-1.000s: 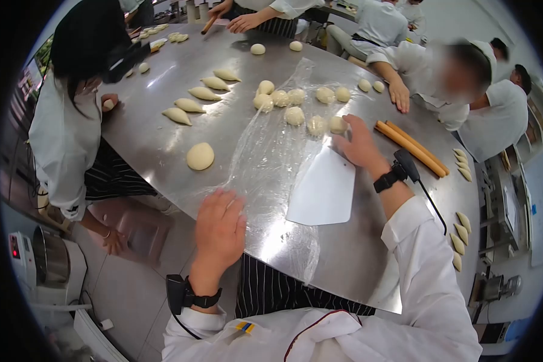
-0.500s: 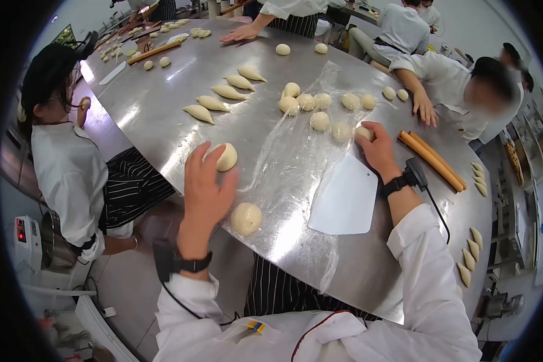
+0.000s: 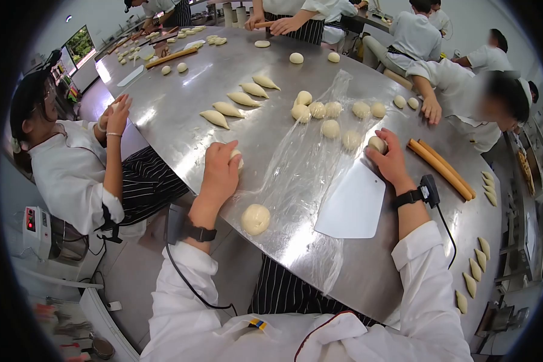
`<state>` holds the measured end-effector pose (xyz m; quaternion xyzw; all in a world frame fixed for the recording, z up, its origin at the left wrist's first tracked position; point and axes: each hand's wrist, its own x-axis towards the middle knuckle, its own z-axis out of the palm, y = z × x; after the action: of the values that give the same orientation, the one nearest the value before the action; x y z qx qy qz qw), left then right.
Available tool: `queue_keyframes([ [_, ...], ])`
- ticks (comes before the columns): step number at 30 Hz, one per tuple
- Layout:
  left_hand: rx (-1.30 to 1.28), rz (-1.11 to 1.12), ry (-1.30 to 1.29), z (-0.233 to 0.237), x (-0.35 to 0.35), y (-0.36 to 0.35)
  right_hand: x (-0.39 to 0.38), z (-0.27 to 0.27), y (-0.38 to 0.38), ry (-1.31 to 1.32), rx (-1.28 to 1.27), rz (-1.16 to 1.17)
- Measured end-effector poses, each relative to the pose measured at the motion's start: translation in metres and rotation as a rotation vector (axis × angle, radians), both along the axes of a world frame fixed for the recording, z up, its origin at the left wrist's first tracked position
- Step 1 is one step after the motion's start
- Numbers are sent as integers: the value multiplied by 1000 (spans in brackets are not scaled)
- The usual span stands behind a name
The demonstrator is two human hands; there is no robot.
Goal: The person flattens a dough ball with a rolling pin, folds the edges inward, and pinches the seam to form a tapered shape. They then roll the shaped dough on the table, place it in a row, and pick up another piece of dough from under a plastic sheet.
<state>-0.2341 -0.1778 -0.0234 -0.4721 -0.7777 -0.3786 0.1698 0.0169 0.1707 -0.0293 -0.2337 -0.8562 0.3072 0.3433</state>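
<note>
My left hand point(image 3: 221, 171) curls over a dough ball on the steel table, its fingers covering most of it; only a pale piece of the dough ball point(image 3: 238, 159) shows. Around another dough ball point(image 3: 377, 145) bend the thumb and fingers of my right hand point(image 3: 394, 159), at the edge of a clear plastic sheet point(image 3: 283, 175). A larger dough ball point(image 3: 255, 219) rests near the table's front edge, below my left hand. Between my hands a white flat scraper point(image 3: 352, 202) lies on the plastic. Several dough balls point(image 3: 330, 128) sit beyond it, some under the plastic.
Pointed dough pieces point(image 3: 227, 109) lie in a row at left, with more point(image 3: 475, 269) along the right edge. Two wooden rolling pins point(image 3: 441, 169) lie right of my right hand. Co-workers stand around the table point(image 3: 181, 139); one person's hand point(image 3: 431, 110) rests on it at right.
My left hand has gone from spread fingers to closing over the dough ball. My right hand stays at its ball. The person at left has raised both hands together; the view has shifted slightly.
</note>
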Motion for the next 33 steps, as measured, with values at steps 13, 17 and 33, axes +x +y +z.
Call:
queue_keyframes([
  [13,-150,-12,2,8,1,2,3,0,-2,24,-73,31],
  [17,-45,34,-87,6,-15,-6,5,5,-8,44,-80,49],
  [33,-377,-168,283,19,-18,33,4,10,-11,88,-144,51],
])
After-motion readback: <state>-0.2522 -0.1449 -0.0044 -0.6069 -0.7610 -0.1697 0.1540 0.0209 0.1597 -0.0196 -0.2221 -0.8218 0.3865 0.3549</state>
